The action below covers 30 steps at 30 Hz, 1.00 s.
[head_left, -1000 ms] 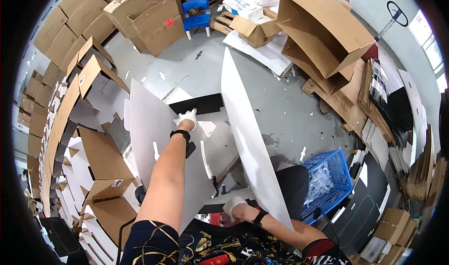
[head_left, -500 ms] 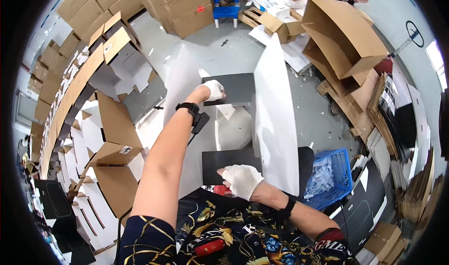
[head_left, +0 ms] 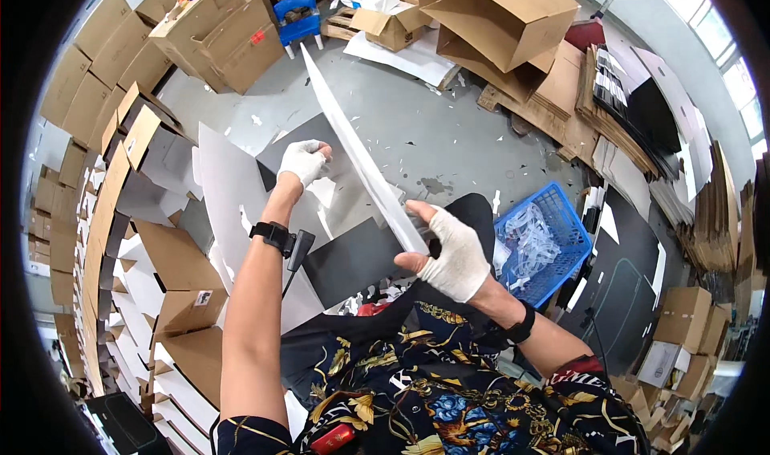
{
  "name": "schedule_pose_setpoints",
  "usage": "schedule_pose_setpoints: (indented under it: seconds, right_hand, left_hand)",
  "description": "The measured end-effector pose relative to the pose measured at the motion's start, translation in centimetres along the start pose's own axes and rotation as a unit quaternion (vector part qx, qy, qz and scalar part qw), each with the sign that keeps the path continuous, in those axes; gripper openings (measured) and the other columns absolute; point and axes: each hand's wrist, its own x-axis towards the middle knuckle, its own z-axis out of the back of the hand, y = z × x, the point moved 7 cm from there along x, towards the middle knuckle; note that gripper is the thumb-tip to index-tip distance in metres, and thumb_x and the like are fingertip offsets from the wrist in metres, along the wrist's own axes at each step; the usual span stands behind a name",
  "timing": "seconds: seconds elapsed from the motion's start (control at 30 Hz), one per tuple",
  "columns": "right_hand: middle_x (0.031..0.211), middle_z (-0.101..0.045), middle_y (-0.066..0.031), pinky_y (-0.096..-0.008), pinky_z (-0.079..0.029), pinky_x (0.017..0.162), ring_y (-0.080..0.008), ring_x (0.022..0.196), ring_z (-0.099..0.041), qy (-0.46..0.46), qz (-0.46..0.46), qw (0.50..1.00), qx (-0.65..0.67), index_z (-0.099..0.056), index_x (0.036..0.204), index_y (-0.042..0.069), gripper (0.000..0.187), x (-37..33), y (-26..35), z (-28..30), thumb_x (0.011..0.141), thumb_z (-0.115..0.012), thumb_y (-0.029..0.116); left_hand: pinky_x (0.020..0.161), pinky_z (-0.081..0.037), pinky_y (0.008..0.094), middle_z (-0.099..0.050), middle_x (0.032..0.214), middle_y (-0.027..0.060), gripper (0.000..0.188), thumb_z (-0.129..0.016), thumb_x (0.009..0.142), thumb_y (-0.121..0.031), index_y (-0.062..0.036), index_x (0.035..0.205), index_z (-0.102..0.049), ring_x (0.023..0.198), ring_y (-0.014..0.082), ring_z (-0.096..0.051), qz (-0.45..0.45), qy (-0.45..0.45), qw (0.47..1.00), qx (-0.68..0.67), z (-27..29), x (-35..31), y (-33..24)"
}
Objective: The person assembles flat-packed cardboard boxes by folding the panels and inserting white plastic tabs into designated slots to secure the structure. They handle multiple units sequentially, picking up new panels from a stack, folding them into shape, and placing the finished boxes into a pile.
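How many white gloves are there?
2 that I can see: one white glove on the left hand, one on the right hand, by the tall white panel. Others may be hidden.

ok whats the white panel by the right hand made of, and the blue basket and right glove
White panel: probably coated cardboard, smooth, slight sheen; a flat, straight sheet. Blue basket: likely moulded plastic, slightly glossy; openwork walls. Right glove: apparently knitted fabric, matte; soft creases.

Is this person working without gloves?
No, the left hand and the right hand both wear white gloves.
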Motion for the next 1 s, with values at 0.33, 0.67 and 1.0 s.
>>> schedule_pose_setpoints:
  seconds: [0.33,0.67,1.0]
  right_hand:
    - [0.099,-0.072,-0.0159,-0.0366,-0.057,0.075,-0.0309,0.086,-0.071,-0.012,-0.033,0.996,0.078,-0.069,0.113,0.001,0.032,-6.0,-8.5,3.5,0.085,-0.077,0.016]
    - [0.092,-0.072,-0.0207,-0.0462,-0.056,0.079,-0.0378,0.087,-0.072,-0.002,-0.528,0.786,-0.322,-0.077,0.092,0.01,0.027,-26.8,-54.2,17.2,0.084,-0.06,0.029]
    - [0.107,-0.072,-0.021,-0.0462,-0.058,0.086,-0.0374,0.101,-0.071,0.0,-0.621,0.754,-0.216,-0.077,0.102,0.008,0.027,-31.7,-71.6,2.6,0.086,-0.06,0.022]
  left_hand:
    - [0.092,-0.047,0.0442,-0.057,0.138,0.0112,0.077,-0.05,0.095,-0.065,-0.0093,0.148,-0.045,0.11,0.0263,-0.059,0.031,-0.087,0.978,-0.189,1.0,4.0,-4.1]
    - [0.105,-0.047,0.0354,-0.062,0.134,0.0112,0.05,-0.057,0.1,-0.034,-0.0001,0.137,-0.056,0.119,0.0237,-0.061,0.083,-0.029,0.992,-0.096,1.2,6.3,-6.4]
    - [0.111,-0.044,0.0363,-0.047,0.151,0.0113,0.059,-0.043,0.103,-0.045,-0.0054,0.147,-0.046,0.13,0.0259,-0.053,0.118,-0.251,0.959,-0.054,-4.6,0.9,-10.2]
